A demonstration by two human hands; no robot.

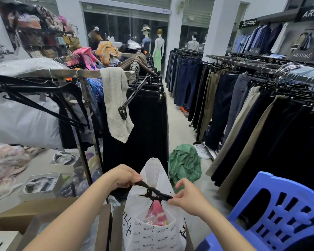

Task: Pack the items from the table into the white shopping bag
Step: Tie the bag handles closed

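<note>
A white shopping bag (152, 232) printed with black logos stands low in the middle of the head view. Pink items (155, 213) show inside its mouth. A black ribbon (153, 192) crosses the bag's top and looks tied into a knot. My left hand (124, 175) pinches the ribbon's left end. My right hand (186, 196) pinches the right end just beside the bag's edge. Both hands pull the ribbon taut across the opening.
A blue plastic chair (279, 212) stands at the lower right. Brown cardboard boxes (25, 214) sit lower left. A metal rack (85, 113) of dark clothes rises ahead, and trouser racks (252, 105) line the right. A green garment (185, 163) lies on the aisle floor.
</note>
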